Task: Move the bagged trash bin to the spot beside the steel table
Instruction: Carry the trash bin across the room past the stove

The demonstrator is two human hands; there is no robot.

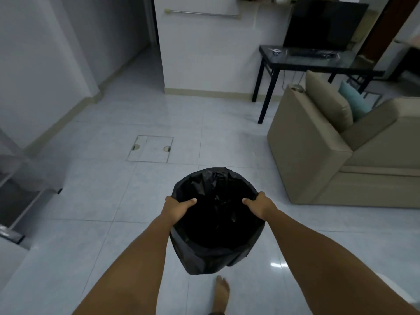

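A round trash bin (216,253) lined with a black plastic bag hangs above the tiled floor in front of me. My left hand (178,208) grips its left rim, thumb inside the opening. My right hand (259,204) grips the right rim the same way. The inside of the bin is dark and I cannot see what it holds. A steel table (25,169) with a lower shelf stands at the left edge of the view, blurred and partly cut off.
A beige sofa (318,155) with a teal cushion stands to the right. Behind it a black desk (272,71) carries a dark monitor. A floor hatch (150,148) lies ahead. A corridor opens at the back left. My bare foot (221,292) is below the bin.
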